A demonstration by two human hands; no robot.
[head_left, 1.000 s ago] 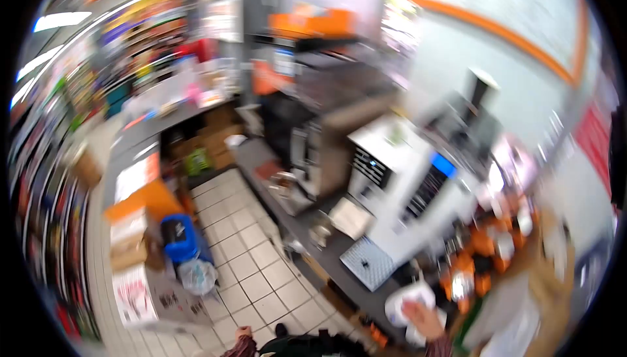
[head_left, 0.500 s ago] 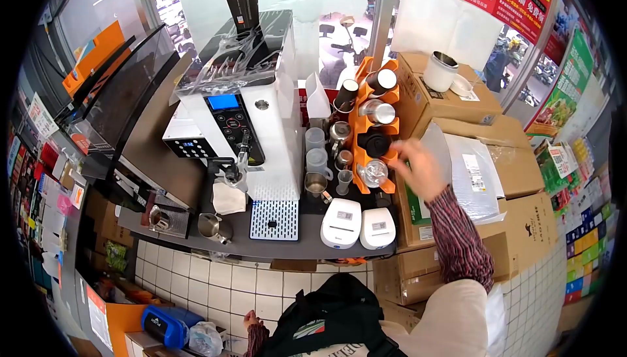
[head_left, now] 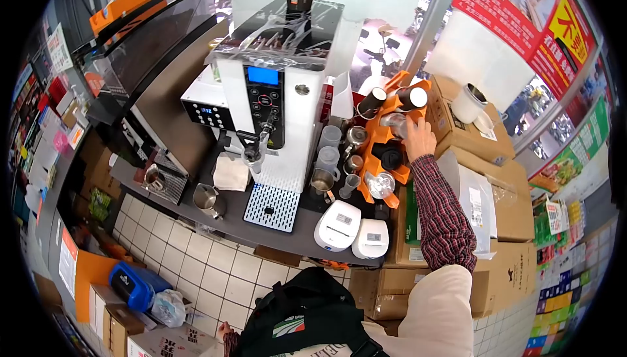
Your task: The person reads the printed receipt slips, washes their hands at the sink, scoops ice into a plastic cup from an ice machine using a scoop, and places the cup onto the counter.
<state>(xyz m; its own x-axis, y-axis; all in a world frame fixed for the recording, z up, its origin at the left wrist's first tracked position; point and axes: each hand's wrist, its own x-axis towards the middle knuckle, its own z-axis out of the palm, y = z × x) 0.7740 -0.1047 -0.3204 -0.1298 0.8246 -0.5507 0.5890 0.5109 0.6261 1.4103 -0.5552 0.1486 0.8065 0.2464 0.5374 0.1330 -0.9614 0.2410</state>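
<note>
My right hand (head_left: 419, 139) reaches over the orange cup-and-lid rack (head_left: 377, 136), fingers closed around the side of shiny, clear-looking lids (head_left: 394, 122). My fingers partly cover them. Below in the same rack sit black lids (head_left: 391, 158) and more clear lids (head_left: 380, 186). Two stacks of dark paper cups stick out at its top, one of them white-bottomed cups (head_left: 413, 98). My left hand (head_left: 225, 329) hangs low beside my body, well away from the counter, its fingers loosely apart and nothing visible in it.
A white coffee machine (head_left: 281, 161) stands on the dark counter behind a drip tray (head_left: 271, 208). Metal pitchers, plastic measuring cups and two small white printers (head_left: 337, 225) crowd around it. Cardboard boxes (head_left: 516, 207) are stacked at the right, with a white canister (head_left: 468, 103) on top.
My right hand has moved up and away from me, from beside the black lids to the shiny lids above, and has closed on them. The view has turned and shifted.
</note>
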